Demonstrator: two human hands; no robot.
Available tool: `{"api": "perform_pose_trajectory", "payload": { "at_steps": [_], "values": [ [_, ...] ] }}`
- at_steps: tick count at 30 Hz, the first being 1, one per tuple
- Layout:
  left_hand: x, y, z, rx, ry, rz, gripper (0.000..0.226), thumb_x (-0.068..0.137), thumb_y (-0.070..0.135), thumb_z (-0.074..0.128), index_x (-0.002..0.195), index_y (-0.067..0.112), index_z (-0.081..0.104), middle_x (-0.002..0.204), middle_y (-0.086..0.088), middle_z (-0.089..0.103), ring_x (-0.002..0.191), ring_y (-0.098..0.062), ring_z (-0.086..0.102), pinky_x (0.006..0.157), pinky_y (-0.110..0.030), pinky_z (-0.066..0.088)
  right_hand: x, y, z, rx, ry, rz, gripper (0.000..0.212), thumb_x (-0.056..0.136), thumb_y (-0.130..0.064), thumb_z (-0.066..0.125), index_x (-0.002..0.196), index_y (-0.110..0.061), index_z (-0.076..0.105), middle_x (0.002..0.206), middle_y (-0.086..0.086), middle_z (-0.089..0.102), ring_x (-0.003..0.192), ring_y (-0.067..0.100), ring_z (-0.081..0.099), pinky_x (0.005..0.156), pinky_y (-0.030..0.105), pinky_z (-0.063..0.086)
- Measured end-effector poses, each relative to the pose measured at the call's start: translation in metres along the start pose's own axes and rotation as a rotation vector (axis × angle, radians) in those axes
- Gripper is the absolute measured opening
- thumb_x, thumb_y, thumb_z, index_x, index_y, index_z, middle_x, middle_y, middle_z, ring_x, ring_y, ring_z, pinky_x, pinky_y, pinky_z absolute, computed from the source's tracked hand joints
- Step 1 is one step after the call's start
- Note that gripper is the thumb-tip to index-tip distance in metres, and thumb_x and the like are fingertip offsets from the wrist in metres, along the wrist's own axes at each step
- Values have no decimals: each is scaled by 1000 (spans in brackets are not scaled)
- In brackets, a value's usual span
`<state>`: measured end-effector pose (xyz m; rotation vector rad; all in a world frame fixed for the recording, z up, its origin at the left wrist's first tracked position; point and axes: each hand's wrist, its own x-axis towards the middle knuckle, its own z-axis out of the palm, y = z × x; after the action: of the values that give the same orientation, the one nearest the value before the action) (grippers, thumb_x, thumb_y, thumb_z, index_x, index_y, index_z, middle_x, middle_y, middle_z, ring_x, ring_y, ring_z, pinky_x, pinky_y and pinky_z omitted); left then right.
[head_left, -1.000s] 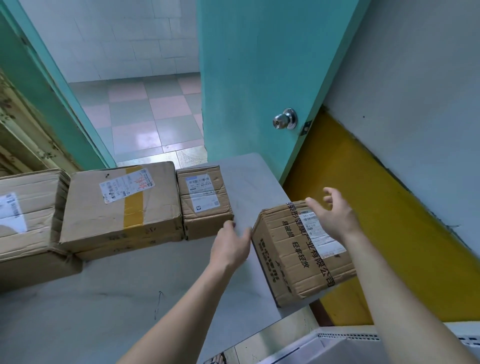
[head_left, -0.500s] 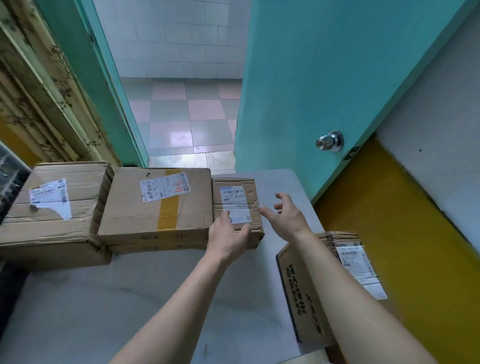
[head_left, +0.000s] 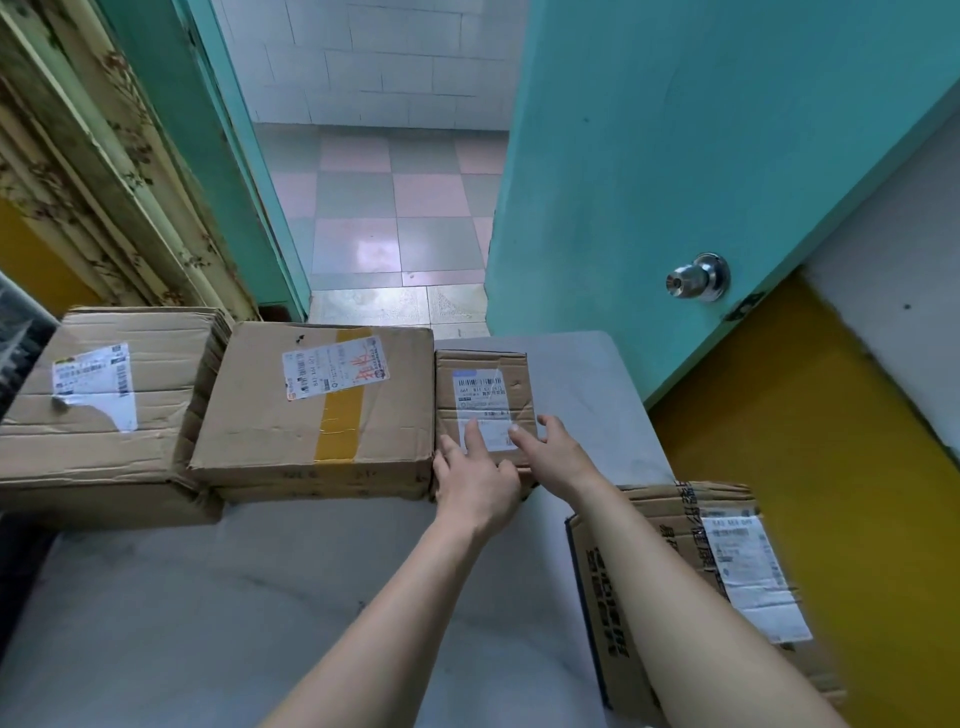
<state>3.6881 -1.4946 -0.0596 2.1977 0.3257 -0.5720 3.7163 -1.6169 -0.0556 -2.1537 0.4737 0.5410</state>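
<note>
— Two hands on it, see? The small brown cardboard box with the white shipping label (head_left: 485, 395) sits at the far side of the pale grey tabletop (head_left: 234, 597), touching the right side of the flat brown box with the yellow tape stripe (head_left: 322, 415).

— Gripping it?

— Not that I can make out. The left hand (head_left: 475, 480) lies flat on the near part of the top, one finger stretched across the label. The right hand (head_left: 558, 457) is just beside it, thumb on the label, fingers spread over the right edge. The fingers look straight, not curled, and the box's near face is hidden behind both hands.

— What else is around?

— At the far left is a wide, crumpled brown carton with a torn label (head_left: 104, 405), cut off at the side. Near right is a brown carton printed with dark characters (head_left: 743, 566), blurred and half covered by the right forearm. Beyond stands the teal door (head_left: 649, 156) with its round metal knob (head_left: 698, 278).
</note>
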Motion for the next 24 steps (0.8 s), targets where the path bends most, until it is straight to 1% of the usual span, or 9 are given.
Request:
{"api": "perform_pose_trajectory", "payload": {
  "at_steps": [4,7,11,13,15,17,19,22,24],
  "values": [
    [6,-1,1,-90,64,-20,66,100,28,46,160,19,19,162,-24,22,147,-44,25,122,-49,23,8,3,-7,-24,9,20,66,105,-45,51,158,-11,31,157,13,46,142,30,45,103,33,39],
    [8,-5,0,-141,60,-61,61,98,30,49,155,18,29,155,-18,38,140,-40,36,118,-48,30,14,7,-13,-97,10,76,68,104,-46,50,157,-7,31,160,14,42,145,32,42,110,36,38],
    [8,-11,0,-106,46,-89,45,97,23,44,140,11,45,141,-14,57,131,-38,41,113,-44,37,16,7,-12,-207,-16,107,64,102,-49,48,147,-3,46,150,17,52,136,34,51,108,39,43],
    [9,-10,1,-88,46,-85,44,96,22,41,137,11,47,140,-11,59,131,-37,43,112,-46,39,18,8,-9,-188,-28,101,65,98,-52,51,144,-5,49,145,14,57,131,33,54,106,40,46],
    [11,-11,1,-100,45,-77,43,93,25,42,134,14,49,137,-9,60,128,-35,51,107,-49,45,18,8,-6,-181,-19,110,65,96,-52,53,142,-6,51,142,13,59,128,33,56,105,39,48],
    [10,-10,0,-136,38,-65,37,94,24,44,128,13,51,130,-11,62,117,-34,59,100,-48,51,15,4,-9,-183,21,116,61,98,-46,55,141,-2,51,142,17,59,128,35,56,102,37,47],
    [3,-4,-3,-153,50,-32,32,97,21,46,128,12,51,126,-12,60,111,-32,61,97,-47,54,11,-1,-14,-157,87,130,58,98,-38,57,141,-1,47,141,19,57,128,37,55,101,39,47],
    [-4,6,-12,-170,119,70,35,101,18,45,135,9,48,132,-12,50,118,-28,55,106,-41,49,3,-11,-23,-95,169,108,56,96,-35,60,139,-4,43,136,17,59,120,35,58,100,45,52],
    [-9,11,-22,-197,160,118,29,103,15,45,131,9,48,130,-9,45,115,-23,52,104,-30,45,-9,-20,-29,-41,210,72,56,96,-37,61,139,-7,40,131,15,61,113,32,61,96,48,56]
  ]
}}
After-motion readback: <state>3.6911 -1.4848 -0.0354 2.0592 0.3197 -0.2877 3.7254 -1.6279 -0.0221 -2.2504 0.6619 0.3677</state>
